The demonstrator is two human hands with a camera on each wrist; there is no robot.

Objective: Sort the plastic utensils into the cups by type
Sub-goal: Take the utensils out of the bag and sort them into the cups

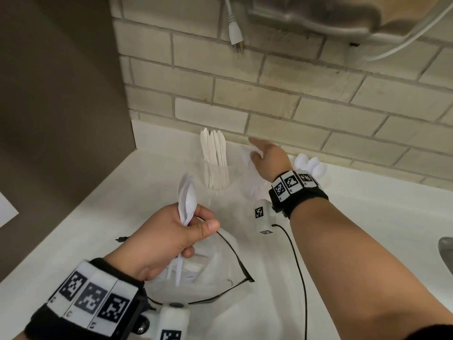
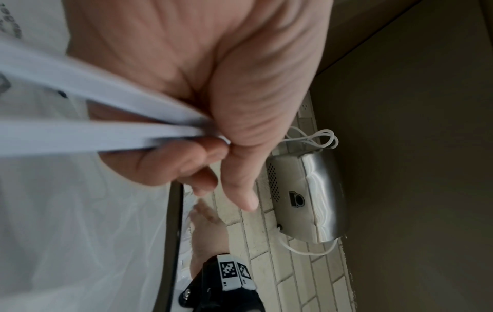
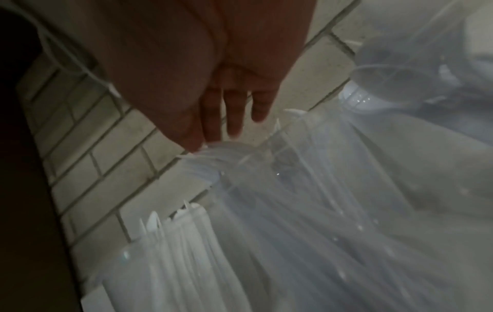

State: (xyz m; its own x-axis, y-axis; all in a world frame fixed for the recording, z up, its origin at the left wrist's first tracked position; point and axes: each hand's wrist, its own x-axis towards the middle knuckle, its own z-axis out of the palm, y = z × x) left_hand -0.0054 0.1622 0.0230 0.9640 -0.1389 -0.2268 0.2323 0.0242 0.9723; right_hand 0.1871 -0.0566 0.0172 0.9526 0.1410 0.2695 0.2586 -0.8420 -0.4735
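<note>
Your left hand [image 1: 169,239] grips light, slippery spoons [image 1: 186,200] by the handles. Your right hand [image 1: 267,159] pinches forks [image 1: 247,155] above the back-edge middle cup [image 1: 255,187].

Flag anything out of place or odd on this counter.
The white power plug dangles unplugged against the brick wall above the cup of knives. Otherwise nothing looks spilled or damaged: the left hand grips spoons over the plastic bag.

White counter [image 1: 152,168] — clear cups [image 1: 218,175], plastic bag [image 1: 220,271]
</note>
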